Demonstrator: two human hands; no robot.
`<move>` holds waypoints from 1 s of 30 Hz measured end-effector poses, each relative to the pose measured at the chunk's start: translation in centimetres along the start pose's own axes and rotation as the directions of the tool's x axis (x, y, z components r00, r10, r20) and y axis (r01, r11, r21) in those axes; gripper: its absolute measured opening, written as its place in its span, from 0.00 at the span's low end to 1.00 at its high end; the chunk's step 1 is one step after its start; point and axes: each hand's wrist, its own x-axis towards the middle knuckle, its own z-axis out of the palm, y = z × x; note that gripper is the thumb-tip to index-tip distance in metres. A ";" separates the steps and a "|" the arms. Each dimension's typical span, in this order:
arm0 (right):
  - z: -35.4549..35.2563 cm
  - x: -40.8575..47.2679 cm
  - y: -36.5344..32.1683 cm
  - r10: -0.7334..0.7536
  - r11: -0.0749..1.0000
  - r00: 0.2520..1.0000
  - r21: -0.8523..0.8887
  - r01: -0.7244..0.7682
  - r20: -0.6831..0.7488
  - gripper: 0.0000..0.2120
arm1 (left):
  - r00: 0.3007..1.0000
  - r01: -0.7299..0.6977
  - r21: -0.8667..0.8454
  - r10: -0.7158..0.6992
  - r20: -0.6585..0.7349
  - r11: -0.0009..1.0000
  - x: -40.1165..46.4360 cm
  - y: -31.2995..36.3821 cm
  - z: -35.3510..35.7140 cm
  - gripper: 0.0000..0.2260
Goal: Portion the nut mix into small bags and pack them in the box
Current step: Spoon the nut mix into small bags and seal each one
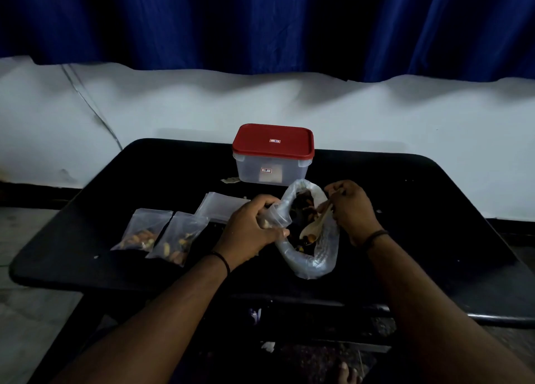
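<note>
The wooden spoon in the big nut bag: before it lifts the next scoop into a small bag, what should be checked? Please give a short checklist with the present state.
1. Right hand holds wooden spoon: ok.
2. Spoon bowl inside big nut bag: ok.
3. Left hand holds a small bag at the big bag's mouth: ok.
4. Small bag's mouth open: cannot tell.
5. Two filled bags set aside: ok.
6. Box open for packing: not ok, red lid on.

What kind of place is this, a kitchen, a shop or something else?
Probably a plain room set up for recording, not a kitchen: a small black table stands before a bare white wall hung with a blue curtain, and a bare floor lies below.
</note>
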 end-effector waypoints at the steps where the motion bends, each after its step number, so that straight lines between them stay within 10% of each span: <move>1: -0.1 0.1 0.1 0.009 1.000 1.000 0.014 -0.009 -0.029 0.08 | 1.000 0.003 -0.002 -0.003 0.000 1.000 0.0 0.0 0.0 0.23; 10: -0.3 -1.1 -2.0 0.069 0.926 0.977 0.376 0.013 -0.203 0.07 | 1.000 0.026 -0.034 -0.027 -0.010 0.999 0.0 0.2 0.0 0.23; 16: 1.9 -3.5 -2.8 -0.205 0.933 0.973 0.281 0.226 -0.102 0.03 | 1.000 0.027 -0.114 -0.027 -0.006 0.993 -0.1 1.0 -0.1 0.22; 22: 1.6 -4.6 -3.5 -0.718 0.628 0.633 -0.124 0.769 0.289 0.05 | 1.000 0.025 -0.216 -0.029 -0.012 0.976 0.0 1.4 -0.3 0.22; 30: 0.7 -3.8 -3.6 -0.498 0.795 0.857 0.324 0.513 -0.134 0.04 | 0.997 0.067 -0.396 -0.049 0.056 0.916 0.3 1.3 -1.0 0.17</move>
